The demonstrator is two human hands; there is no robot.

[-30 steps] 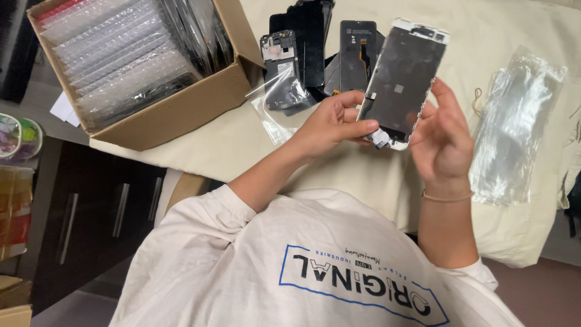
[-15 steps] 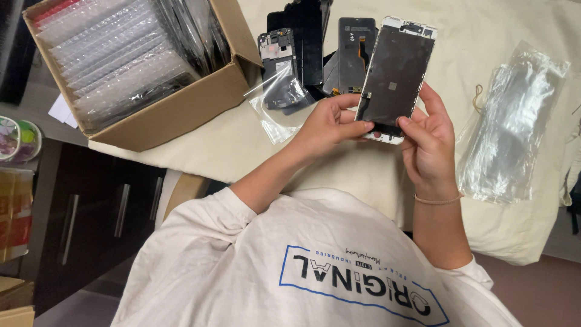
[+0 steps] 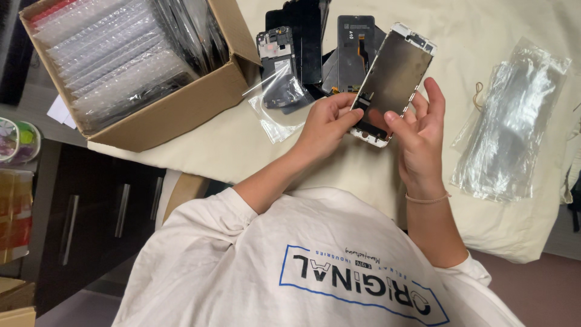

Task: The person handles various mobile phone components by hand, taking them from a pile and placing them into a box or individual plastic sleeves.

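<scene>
Both my hands hold a white-framed phone screen panel [image 3: 396, 72] above the cream-covered table [image 3: 242, 145], its dark metal back facing me. My left hand [image 3: 324, 124] grips the panel's lower left corner with thumb and fingers. My right hand [image 3: 420, 133] holds the lower right edge, with the thumb on the panel's bottom end and the fingers spread behind it. A thin band sits on my right wrist.
A cardboard box [image 3: 175, 109] of bubble-wrapped parts stands at the upper left. Several dark phone screens and frames [image 3: 315, 42] lie beyond my hands, with a small clear bag [image 3: 275, 112]. A pile of clear plastic bags [image 3: 508, 127] lies at the right. A dark drawer cabinet [image 3: 91, 212] stands lower left.
The panel has shifted slightly left and tilted. My right hand, loosely open beside it before, has come onto its lower end with the thumb pressing there.
</scene>
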